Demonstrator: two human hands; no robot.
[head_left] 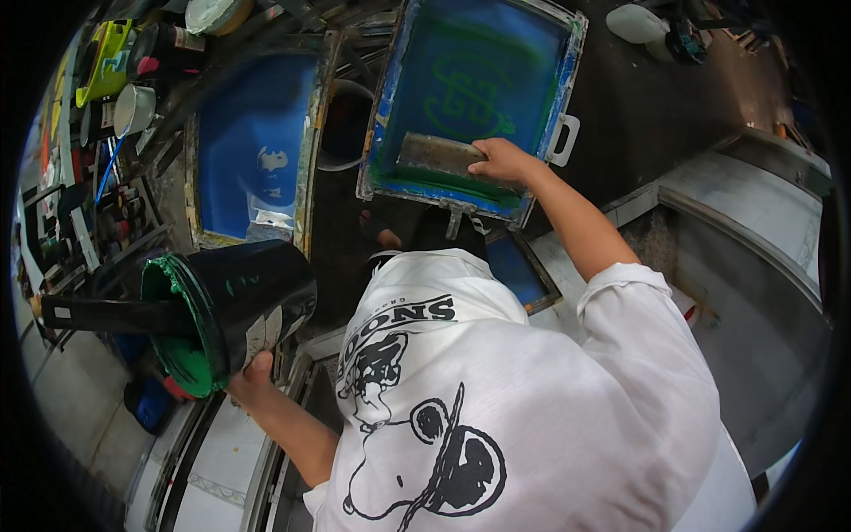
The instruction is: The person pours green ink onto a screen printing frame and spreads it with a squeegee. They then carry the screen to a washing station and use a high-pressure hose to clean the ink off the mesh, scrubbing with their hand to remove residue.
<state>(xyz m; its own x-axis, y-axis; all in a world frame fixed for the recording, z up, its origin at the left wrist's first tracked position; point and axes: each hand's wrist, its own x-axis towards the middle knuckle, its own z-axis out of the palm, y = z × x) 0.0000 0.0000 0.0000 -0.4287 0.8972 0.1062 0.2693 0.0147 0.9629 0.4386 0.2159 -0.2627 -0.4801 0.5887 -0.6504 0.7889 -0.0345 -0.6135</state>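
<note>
"Right hand, is it clear of the edges?"
"Just inside the near right corner of the far screen frame. Dark floor opens to the right; another framed screen is on the left."
"Textures?"
"Blue mesh smeared green, a paint-crusted rim, and a flat, dull, straight-edged scraper."
"Your grip?"
"I clasp that scraper by its right end; it reaches left from my fingers. At near left, my left hand holds a tilted black bucket, green ink coating its mouth."
</note>
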